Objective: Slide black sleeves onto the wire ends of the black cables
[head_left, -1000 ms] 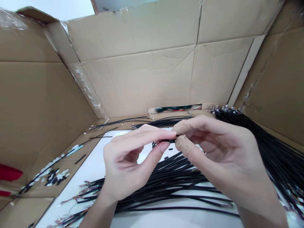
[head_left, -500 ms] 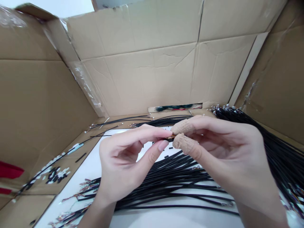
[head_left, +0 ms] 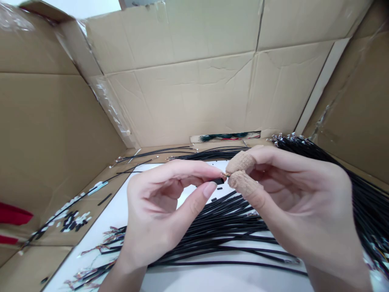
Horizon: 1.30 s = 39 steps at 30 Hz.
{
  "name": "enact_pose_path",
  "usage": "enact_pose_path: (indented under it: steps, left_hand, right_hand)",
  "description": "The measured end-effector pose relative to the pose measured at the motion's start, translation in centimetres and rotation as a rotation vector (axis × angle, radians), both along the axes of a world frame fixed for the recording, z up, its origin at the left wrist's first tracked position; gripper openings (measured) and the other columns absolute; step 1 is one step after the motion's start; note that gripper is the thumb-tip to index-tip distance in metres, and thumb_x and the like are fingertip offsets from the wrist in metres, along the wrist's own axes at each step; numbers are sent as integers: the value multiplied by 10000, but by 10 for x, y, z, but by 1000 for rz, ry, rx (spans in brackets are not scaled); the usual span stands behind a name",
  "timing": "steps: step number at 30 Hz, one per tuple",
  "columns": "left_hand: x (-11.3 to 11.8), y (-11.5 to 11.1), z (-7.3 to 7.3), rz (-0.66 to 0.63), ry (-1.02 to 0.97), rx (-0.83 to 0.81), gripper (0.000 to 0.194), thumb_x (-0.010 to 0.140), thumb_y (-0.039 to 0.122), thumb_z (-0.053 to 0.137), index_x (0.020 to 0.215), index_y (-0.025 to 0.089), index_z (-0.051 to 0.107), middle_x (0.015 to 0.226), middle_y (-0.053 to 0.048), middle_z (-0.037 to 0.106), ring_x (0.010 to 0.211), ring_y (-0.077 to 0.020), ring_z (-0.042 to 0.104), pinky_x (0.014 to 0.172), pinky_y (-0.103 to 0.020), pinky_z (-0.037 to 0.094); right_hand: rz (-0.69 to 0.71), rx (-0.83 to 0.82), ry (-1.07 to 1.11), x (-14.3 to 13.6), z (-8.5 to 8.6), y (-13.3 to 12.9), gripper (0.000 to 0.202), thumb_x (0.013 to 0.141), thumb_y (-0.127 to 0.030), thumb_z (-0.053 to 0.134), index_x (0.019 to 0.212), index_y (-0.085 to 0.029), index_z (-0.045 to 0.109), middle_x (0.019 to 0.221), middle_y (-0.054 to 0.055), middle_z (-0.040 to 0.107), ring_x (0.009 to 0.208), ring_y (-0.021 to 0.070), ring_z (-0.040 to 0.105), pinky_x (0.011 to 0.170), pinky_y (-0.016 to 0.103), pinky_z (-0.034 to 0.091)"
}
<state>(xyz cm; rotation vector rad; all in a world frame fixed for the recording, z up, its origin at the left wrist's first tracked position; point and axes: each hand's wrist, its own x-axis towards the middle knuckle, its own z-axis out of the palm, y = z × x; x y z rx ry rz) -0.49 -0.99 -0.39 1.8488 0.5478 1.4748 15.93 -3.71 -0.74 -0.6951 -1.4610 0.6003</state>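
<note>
Between thumb and forefinger, my left hand [head_left: 165, 211] pinches a short black piece [head_left: 218, 181] at the centre of the view. Thin copper-coloured wires [head_left: 226, 174] run from there to my right hand [head_left: 291, 202], whose taped thumb and forefinger are closed on their ends. Tan wrapping [head_left: 243, 178] covers those two right fingertips. Below both hands, a bundle of black cables [head_left: 212, 231] with bare coloured wire ends at the left lies across the white surface [head_left: 188, 280].
Cardboard walls [head_left: 182, 101] stand at the back and sides. A thick pile of black cables [head_left: 361, 202] lies at the right. Small black and white pieces [head_left: 74, 222] are scattered at the left, near a red item [head_left: 13, 215]. More cables [head_left: 209, 154] lie along the back.
My right hand has shifted slightly right, widening the gap between the fingertips. More of the black piece and the thin wires now shows.
</note>
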Motion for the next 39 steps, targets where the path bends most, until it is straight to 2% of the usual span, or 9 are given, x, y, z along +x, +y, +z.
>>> enact_pose_path:
  steps: [8, 16, 21, 26, 29, 36, 39]
  left_hand:
    - [0, 2, -1, 90, 2, -1, 293, 750, 19, 776, 873, 285, 772, 863, 101, 773, 780, -32, 710, 732, -64, 585]
    - [3, 1, 1, 114, -29, 29, 323, 732, 11, 795, 898, 287, 768, 841, 105, 773, 782, -24, 722, 749, -62, 574]
    - [0, 2, 0, 61, -59, -8, 378, 719, -51, 765, 911, 275, 770, 855, 101, 783, 785, -44, 739, 718, -55, 582]
    - [1, 4, -2, -41, -109, -123, 386, 689, -57, 788, 900, 267, 775, 848, 118, 786, 786, -41, 735, 711, -37, 579]
    - [1, 4, -2, -77, -139, -180, 405, 695, -50, 786, 938, 274, 776, 860, 121, 789, 784, -35, 730, 713, -28, 573]
    - [2, 1, 0, -97, -148, -270, 323, 752, 32, 780, 972, 267, 762, 825, 93, 785, 754, -30, 716, 720, -30, 568]
    - [1, 0, 1, -156, -162, -335, 335, 769, 72, 785, 1033, 274, 746, 827, 78, 781, 737, -39, 717, 713, -49, 579]
  right_hand:
    - [-63, 15, -54, -1, -1, -1, 185, 828, -30, 628, 808, -213, 643, 772, -40, 673, 731, 76, 623, 662, 166, 530]
    - [-80, 24, -94, -1, -2, -1, 192, 814, -19, 621, 802, -210, 640, 781, -43, 670, 723, 80, 613, 631, 192, 510]
    - [-102, 72, -121, -1, -5, 0, 208, 809, -4, 620, 842, -209, 642, 789, -37, 661, 733, 98, 611, 644, 239, 505]
    - [-168, 173, -195, 1, -6, -2, 205, 814, 1, 616, 854, -199, 635, 805, -14, 673, 757, 125, 631, 681, 292, 508]
    - [-160, 200, -248, 2, -4, -2, 220, 801, 14, 613, 891, -184, 646, 806, -4, 676, 780, 136, 639, 709, 302, 523]
    - [-141, 304, -281, 3, 0, 2, 293, 771, 77, 583, 934, -146, 681, 824, 29, 701, 757, 125, 661, 684, 261, 551]
    - [-188, 322, -279, 2, 0, 1, 223, 767, 33, 623, 888, -141, 690, 817, 19, 711, 752, 114, 671, 694, 232, 565]
